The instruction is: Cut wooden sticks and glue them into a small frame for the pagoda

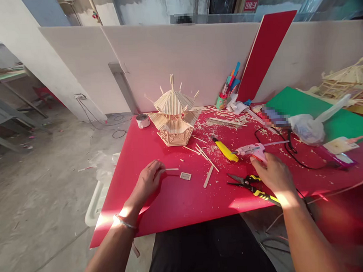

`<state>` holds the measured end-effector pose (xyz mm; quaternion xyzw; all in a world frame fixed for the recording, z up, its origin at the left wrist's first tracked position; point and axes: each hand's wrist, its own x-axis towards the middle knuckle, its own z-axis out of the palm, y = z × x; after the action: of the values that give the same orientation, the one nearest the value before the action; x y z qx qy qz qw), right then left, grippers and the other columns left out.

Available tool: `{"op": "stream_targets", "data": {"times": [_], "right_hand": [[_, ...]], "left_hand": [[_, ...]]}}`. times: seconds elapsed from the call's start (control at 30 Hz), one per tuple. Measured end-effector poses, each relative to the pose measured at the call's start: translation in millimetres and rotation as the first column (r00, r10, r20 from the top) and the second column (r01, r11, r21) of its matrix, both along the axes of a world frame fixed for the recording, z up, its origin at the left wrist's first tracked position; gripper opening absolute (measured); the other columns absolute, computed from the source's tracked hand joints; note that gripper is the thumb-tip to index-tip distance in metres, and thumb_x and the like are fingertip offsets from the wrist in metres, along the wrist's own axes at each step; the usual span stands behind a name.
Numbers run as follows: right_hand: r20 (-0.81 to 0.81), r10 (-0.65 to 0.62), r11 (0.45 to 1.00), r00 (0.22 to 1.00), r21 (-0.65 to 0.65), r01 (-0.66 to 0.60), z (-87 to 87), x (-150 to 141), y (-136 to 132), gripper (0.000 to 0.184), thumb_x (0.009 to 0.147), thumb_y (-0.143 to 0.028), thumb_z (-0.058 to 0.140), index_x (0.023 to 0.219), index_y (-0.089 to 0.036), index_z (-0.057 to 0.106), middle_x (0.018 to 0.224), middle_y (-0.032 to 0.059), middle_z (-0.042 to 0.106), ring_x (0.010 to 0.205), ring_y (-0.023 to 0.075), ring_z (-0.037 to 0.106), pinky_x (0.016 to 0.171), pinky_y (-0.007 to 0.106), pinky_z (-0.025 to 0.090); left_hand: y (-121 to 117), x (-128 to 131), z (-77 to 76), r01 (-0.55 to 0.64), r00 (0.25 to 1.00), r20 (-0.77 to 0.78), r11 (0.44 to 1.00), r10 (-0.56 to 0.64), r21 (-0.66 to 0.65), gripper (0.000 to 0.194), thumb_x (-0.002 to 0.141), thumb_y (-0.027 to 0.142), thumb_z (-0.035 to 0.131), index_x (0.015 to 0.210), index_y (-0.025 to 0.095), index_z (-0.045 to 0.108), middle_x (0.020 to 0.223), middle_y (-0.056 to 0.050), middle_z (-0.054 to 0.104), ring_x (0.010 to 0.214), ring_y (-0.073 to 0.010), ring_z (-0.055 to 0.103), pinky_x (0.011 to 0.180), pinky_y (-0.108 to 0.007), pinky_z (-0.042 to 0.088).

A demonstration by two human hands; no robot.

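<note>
My left hand (149, 180) rests on the red table (179, 201) and pinches a small wooden stick (171, 169). A tiny wooden frame piece (185, 176) lies just right of it. My right hand (273, 172) is closed around the handle of a pink-white glue gun (250, 149), whose nozzle points left. Black-and-yellow cutters (247, 183) lie beside that hand. A wooden stick pagoda model (174, 112) stands at the table's far middle.
A yellow utility knife (226, 150), loose sticks (205, 155) and shavings cover the table's middle. A small cup (143, 120), a pen holder (225, 95), a red board (265, 54), a green mat (320, 112), a plastic bag (307, 128) and cables (292, 152) lie around.
</note>
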<state>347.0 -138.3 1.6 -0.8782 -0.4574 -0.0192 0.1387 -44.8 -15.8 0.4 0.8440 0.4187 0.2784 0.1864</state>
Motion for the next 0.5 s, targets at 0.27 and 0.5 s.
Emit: {"op": "stream_targets", "data": {"times": [0.27, 0.5], "right_hand": [[0.048, -0.151, 0.979, 0.987, -0.132, 0.156, -9.7, 19, 33, 0.051, 0.092, -0.045, 0.043, 0.106, -0.004, 0.070, 0.097, 0.0257, 0.068, 0.094, 0.0327, 0.065, 0.075, 0.035, 0.046], [0.124, -0.244, 0.968, 0.962, -0.029, 0.250, -5.7, 9, 26, 0.053, 0.091, -0.044, 0.048, 0.119, -0.002, 0.064, 0.110, 0.0294, 0.061, 0.108, 0.0394, 0.058, 0.080, 0.045, 0.046]], "left_hand": [[-26, 17, -9.6, 0.305, 0.949, 0.099, 0.951, -0.299, -0.055, 0.017, 0.096, 0.018, 0.050, 0.087, 0.018, 0.063, 0.088, -0.004, 0.060, 0.080, -0.0150, 0.058, 0.074, -0.025, 0.047], [-23, 20, -11.0, 0.262, 0.963, 0.037, 0.960, -0.266, 0.099, 0.016, 0.094, 0.017, 0.054, 0.083, 0.018, 0.065, 0.086, -0.006, 0.061, 0.080, -0.0177, 0.055, 0.073, -0.028, 0.045]]}}
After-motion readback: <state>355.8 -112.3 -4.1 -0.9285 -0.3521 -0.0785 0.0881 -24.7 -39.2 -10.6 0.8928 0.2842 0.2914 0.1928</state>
